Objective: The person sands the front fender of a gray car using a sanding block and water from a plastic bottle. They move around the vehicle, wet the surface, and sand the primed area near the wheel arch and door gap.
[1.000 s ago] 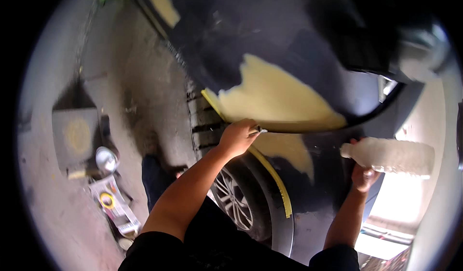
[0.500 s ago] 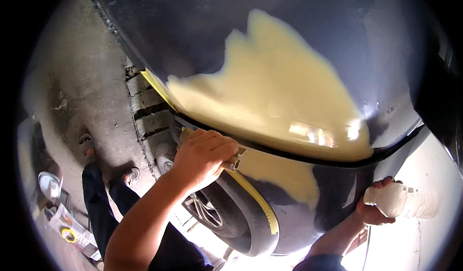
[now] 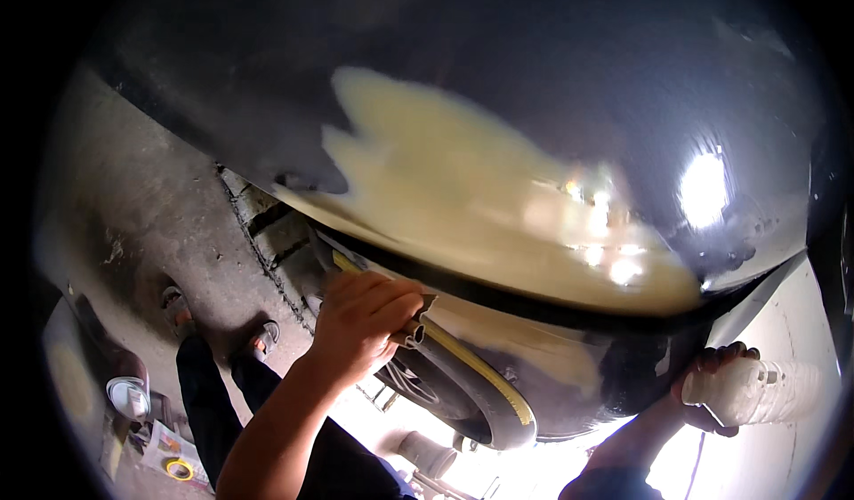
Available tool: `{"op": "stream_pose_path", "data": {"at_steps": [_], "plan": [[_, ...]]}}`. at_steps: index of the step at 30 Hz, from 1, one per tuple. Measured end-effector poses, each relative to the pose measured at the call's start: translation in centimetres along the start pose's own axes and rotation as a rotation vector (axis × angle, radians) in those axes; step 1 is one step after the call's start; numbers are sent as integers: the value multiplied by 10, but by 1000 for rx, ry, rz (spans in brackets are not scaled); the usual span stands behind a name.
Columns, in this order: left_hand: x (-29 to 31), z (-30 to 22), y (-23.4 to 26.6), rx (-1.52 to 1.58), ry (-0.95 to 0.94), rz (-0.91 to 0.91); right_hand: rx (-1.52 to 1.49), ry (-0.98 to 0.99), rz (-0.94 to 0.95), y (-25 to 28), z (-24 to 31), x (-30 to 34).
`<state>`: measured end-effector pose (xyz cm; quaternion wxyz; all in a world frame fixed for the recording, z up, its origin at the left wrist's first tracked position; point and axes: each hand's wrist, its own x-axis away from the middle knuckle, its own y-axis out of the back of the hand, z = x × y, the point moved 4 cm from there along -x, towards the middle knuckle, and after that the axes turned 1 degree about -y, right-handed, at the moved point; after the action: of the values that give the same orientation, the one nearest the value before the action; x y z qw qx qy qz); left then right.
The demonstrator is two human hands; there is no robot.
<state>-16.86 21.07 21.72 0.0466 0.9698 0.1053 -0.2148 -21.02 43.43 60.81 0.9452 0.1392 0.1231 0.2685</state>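
In front of me is a dark car body panel [image 3: 605,82] with a large smooth beige filler patch [image 3: 445,171], wet-looking and reflecting light. My left hand [image 3: 365,318] is closed round a folded brownish sheet [image 3: 412,331] that looks like sandpaper, its creased end showing past the fingers. That hand is at the fender below the dark panel gap, beside yellow tape [image 3: 480,366] along the wheel arch. At the right, my right hand [image 3: 712,384] grips a clear ribbed plastic bottle [image 3: 774,393] lying sideways, partly washed out by glare.
A car wheel [image 3: 436,380] sits below the arch. On the concrete floor [image 3: 160,224] at lower left are a white bucket [image 3: 129,398] and a yellow tape roll [image 3: 179,470] on paper. A pale cylindrical container [image 3: 427,454] stands near the wheel. My sandalled feet [image 3: 263,338] are on the floor.
The view has shifted, so the panel and patch appear larger and lower. My left hand stays by the wheel arch with the sheet; my right hand still holds the bottle.
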Motion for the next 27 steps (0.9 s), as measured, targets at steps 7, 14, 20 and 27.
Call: {"op": "stream_pose_path", "data": {"at_steps": [7, 14, 20, 27], "plan": [[34, 14, -14, -25, 75, -8, -215, 130, -67, -9, -11, 7], [17, 18, -23, -96, 106, 18, -97, 89, -87, -7, 4, 3], [-7, 17, -35, -96, 15, 103, -93, 194, -210, -14, -10, 1], [5, 23, -55, -17, 48, 129, -144, 162, -92, -4, -12, 1]]}}
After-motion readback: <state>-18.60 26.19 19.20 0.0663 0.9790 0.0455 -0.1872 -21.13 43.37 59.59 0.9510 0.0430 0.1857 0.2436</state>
